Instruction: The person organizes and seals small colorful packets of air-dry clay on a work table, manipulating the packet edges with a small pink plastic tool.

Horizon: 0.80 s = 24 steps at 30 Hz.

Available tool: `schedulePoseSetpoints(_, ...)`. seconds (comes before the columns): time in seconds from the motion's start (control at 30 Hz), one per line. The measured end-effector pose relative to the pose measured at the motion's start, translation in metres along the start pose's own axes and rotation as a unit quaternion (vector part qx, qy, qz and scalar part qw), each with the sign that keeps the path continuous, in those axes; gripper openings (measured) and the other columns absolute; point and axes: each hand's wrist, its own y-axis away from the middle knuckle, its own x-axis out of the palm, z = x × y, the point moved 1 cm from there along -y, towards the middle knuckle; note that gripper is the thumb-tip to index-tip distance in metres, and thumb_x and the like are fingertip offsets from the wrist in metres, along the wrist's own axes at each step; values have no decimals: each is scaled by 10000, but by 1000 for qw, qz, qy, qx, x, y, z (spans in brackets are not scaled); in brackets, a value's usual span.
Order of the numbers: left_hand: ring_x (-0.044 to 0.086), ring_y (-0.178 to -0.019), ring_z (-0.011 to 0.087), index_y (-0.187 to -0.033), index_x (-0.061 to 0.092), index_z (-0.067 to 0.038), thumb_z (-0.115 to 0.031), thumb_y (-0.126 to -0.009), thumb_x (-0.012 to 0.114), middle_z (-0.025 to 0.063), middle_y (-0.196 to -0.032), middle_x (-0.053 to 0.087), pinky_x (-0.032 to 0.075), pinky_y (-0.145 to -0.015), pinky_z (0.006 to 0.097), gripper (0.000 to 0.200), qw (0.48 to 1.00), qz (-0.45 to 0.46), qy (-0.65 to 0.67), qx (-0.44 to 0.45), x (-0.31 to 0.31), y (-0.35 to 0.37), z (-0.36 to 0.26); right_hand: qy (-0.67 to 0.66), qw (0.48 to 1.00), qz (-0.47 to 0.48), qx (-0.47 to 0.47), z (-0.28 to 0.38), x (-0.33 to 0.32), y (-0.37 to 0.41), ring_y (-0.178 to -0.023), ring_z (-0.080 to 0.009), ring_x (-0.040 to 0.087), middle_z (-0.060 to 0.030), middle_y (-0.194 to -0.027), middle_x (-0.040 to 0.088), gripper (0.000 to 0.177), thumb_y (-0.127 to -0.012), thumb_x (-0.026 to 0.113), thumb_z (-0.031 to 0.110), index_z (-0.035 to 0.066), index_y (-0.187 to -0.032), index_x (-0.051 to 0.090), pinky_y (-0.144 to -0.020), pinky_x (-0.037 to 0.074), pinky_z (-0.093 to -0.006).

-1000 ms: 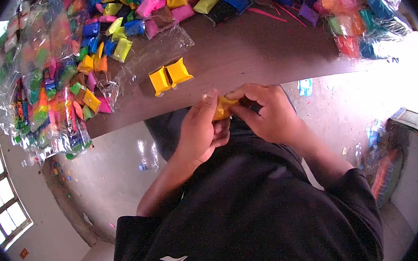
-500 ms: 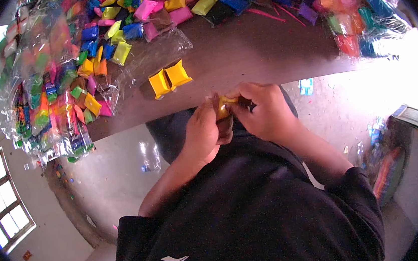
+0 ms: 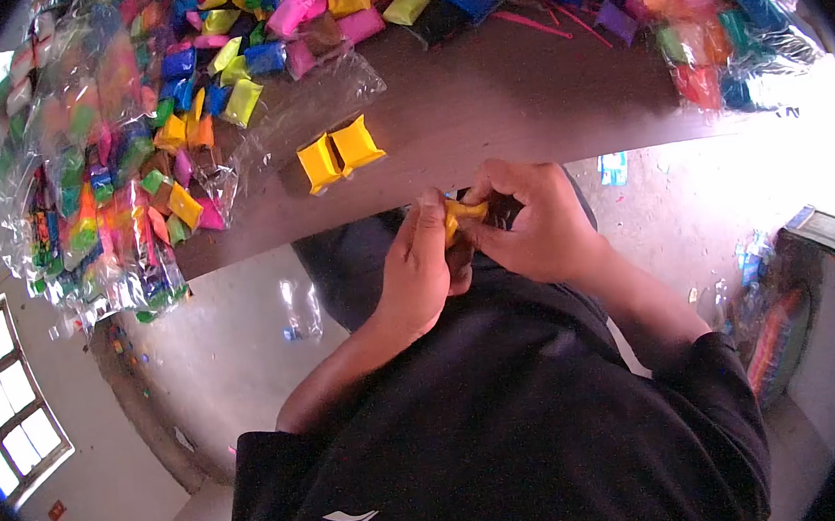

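Just in front of the table edge, my left hand [image 3: 419,270] is closed, thumb up, around a yellow piece of modelling clay [image 3: 471,210]. My right hand [image 3: 536,221] pinches the other end, so the clay spans the short gap between both hands. Something thin and shiny, perhaps clear wrapper, shows inside the curl of my right fingers. The clay's lower part is hidden behind my left fingers. On the table, up and left of my hands, two yellow clay packets [image 3: 358,143] lie side by side, nearly touching.
Many colourful small packets [image 3: 241,102] are heaped along the brown table's [image 3: 483,103] far side and left end, some inside clear plastic bags [image 3: 109,79]. More bagged packets [image 3: 695,63] sit at the right. Thin pink sticks [image 3: 536,25] lie near the back.
My hands have shifted slightly and turned, with the left thumb now more upright. The yellow clay shows as a longer strip toward my right hand. The two packets lie where they were.
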Motion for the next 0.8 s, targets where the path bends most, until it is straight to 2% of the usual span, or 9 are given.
schedulePoseSetpoints(0.27, 411, -493, 48, -1124, 492, -118, -449, -1091, 392, -28, -692, 475, 352, -427, 236, 348, 993, 24, -61, 96, -7, -8, 1, 81, 991, -78, -69, -5, 12, 0, -807, -212, 724, -164, -863, 707, 96, -832, 709, -7, -19, -919, 672, -697, 547, -318)
schedulePoseSetpoints(0.33, 648, -945, 123, -1281, 563, -74, -392, -1085, 445, 29, -1110, 657, 531, -799, 291, 392, 998, 27, -37, 38, -23, -6, -2, 48, 992, -75, -86, -5, 12, 1, -840, -201, 720, -148, -891, 715, 127, -855, 701, -10, -17, -980, 681, -732, 553, -317)
schedulePoseSetpoints(0.43, 645, -939, 109, -1272, 571, -80, -359, -1075, 488, 13, -1092, 659, 521, -793, 273, 351, 960, 211, 184, 14, -41, -17, -3, -162, 986, -48, 15, -9, 19, 9, -888, -185, 701, -90, -946, 714, 176, -923, 657, -16, -18, -1099, 662, -805, 557, -315)
schedulePoseSetpoints(0.47, 645, -939, 109, -1272, 571, -80, -359, -1075, 488, 13, -1092, 659, 521, -793, 273, 351, 960, 211, 184, 16, -40, -17, 3, -229, 971, -49, 46, -11, 21, 9, -892, -173, 691, -67, -961, 707, 189, -942, 648, -6, -22, -1131, 647, -822, 554, -303)
schedulePoseSetpoints(0.53, 645, -933, 113, -1263, 577, -83, -340, -1068, 511, 12, -1069, 663, 517, -778, 269, 329, 993, 26, 72, 91, -22, -12, 6, -295, 951, -52, 78, -13, 22, 11, -897, -161, 681, -44, -975, 700, 203, -962, 638, 4, -26, -1163, 633, -838, 550, -292)
schedulePoseSetpoints(0.63, 646, -952, 120, -1255, 583, -85, -331, -1070, 509, 18, -1070, 666, 513, -803, 271, 317, 992, 17, -7, 124, -18, -8, 6, -237, 957, -37, 163, -19, 21, 10, -902, -134, 676, -51, -977, 703, 211, -955, 662, 13, -41, -1157, 633, -848, 538, -263)
schedulePoseSetpoints(0.67, 646, -952, 120, -1255, 583, -85, -331, -1070, 509, 18, -1070, 666, 513, -803, 271, 317, 992, 17, -7, 124, -15, -7, 6, -219, 962, -32, 159, -22, 20, 8, -905, -122, 671, -54, -980, 704, 207, -948, 677, 20, -41, -1142, 640, -841, 536, -256)
schedulePoseSetpoints(0.73, 447, -522, 7, -1072, 544, -125, -390, -1070, 497, -67, -732, 518, 343, -447, 182, 269, 991, 9, 5, 136, -8, -6, 0, -203, 967, -26, 154, -20, 18, 6, -908, -110, 667, -56, -984, 705, 203, -940, 691, 26, -41, -1127, 647, -834, 534, -249)
schedulePoseSetpoints(0.8, 448, -522, 7, -1069, 546, -125, -391, -1072, 494, -66, -733, 520, 340, -445, 182, 272, 995, 4, 0, 95, -11, -4, -5, -169, 975, 6, 144, -10, 12, 5, -909, -102, 663, -62, -989, 711, 171, -937, 683, 9, -47, -1098, 663, -820, 533, -246)
